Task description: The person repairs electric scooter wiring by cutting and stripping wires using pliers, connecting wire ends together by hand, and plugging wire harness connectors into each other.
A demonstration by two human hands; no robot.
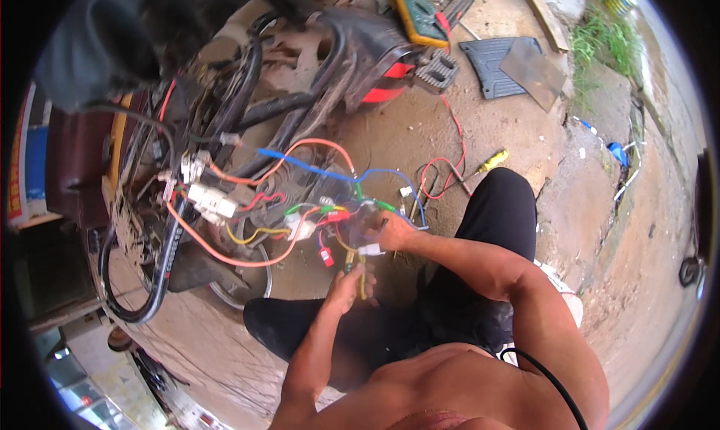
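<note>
My left hand (346, 287) is closed round a slim yellow item (362, 284), too small to tell whether wire or tool, below the loose wiring. My right hand (391, 231) has its fingers curled on the wires among green sleeves and connectors, just above a white connector (370, 249); its fingertips are blurred. A red connector (325, 257) hangs left of my hands. Blue wire (315, 172), orange wire (257, 263) and white connector blocks (212, 201) stretch across a dirty vehicle with a black tube frame (157, 280).
A yellow-green multimeter (412, 13) with a red lead lies at the top by the red tail lamp (385, 91). A grey mat (484, 70), a metal plate (538, 77) and a yellow-handled tool (493, 160) lie on the concrete. Grass (600, 43) grows at the right edge.
</note>
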